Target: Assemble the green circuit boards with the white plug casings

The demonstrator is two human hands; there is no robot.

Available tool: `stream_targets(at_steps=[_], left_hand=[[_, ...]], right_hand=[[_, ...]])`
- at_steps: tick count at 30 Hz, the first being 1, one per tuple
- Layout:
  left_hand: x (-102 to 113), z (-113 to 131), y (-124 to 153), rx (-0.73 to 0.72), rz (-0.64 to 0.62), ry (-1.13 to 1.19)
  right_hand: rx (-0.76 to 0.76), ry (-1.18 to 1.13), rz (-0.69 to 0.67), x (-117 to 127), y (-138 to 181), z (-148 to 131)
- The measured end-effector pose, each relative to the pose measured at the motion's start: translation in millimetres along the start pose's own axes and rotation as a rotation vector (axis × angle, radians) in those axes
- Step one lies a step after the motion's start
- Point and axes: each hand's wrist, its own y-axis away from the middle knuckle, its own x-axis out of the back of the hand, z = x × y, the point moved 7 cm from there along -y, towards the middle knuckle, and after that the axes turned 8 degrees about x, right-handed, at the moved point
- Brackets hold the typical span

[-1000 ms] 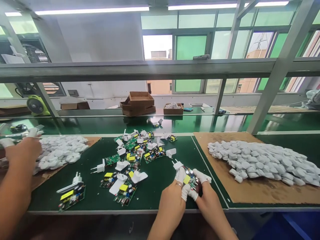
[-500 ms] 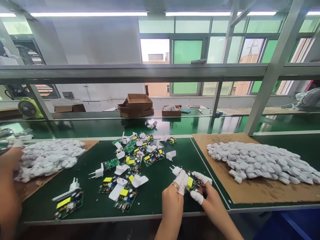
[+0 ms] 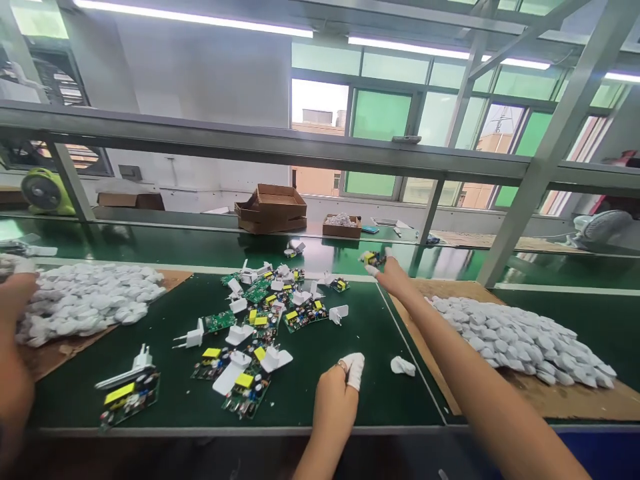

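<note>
My right hand (image 3: 393, 277) is stretched far forward to the back edge of the green mat. Its capped fingertips are shut on a small circuit board (image 3: 372, 257) with a yellow part, held just over the green conveyor belt (image 3: 200, 243). My left hand (image 3: 337, 400) rests near the front edge of the mat (image 3: 365, 393), curled into a loose fist with white finger caps, nothing visible in it. A small white piece (image 3: 403, 365) lies on the mat to its right. Several loose circuit boards and white plug parts (image 3: 265, 313) are scattered left of centre.
A heap of white plug covers (image 3: 510, 333) lies on cardboard (image 3: 550, 397) at the right. Another heap (image 3: 85, 300) lies at the left, with a co-worker's hand (image 3: 15, 293) at it. Cardboard boxes (image 3: 273, 207) stand beyond the belt. A metal rail (image 3: 250, 143) and slanted post (image 3: 530, 180) cross overhead.
My right hand left the left hand and reached forward to the belt with the circuit board. The left hand stayed near the front edge. A white piece now lies on the mat.
</note>
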Motion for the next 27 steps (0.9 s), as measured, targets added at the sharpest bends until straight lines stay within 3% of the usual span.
stream_targets(at_steps=[2, 4, 8, 13, 17, 20, 23, 25, 27], left_hand=[[1, 1, 0, -0.008, 0.001, -0.003], [2, 2, 1, -0.019, 0.006, 0.007], [2, 4, 2, -0.029, 0.029, -0.069], [-4, 9, 5, -0.054, 0.069, -0.199], [8, 11, 10, -0.138, 0.119, -0.233], [46, 10, 20, -0.215, 0.350, -0.476], [91, -10, 29, 0.083, 0.499, -0.824], [112, -25, 34, 0.298, 0.466, -0.941], [123, -33, 35, 0.388, 0.415, -0.969]], right_hand=[[-0.031, 0.061, -0.046, -14, -20, 1], [-0.031, 0.099, -0.149, -35, -17, 5], [0.019, 0.108, -0.361, -69, 32, 27], [0.122, 0.044, -0.417, -67, 102, 48], [0.182, 0.019, -0.274, -62, 134, 52], [0.160, -0.086, -0.103, -60, 143, 58], [0.075, -0.234, 0.012, -58, 145, 70], [0.045, -0.324, 0.079, -55, 144, 76], [0.042, -0.399, 0.110, -53, 143, 79]])
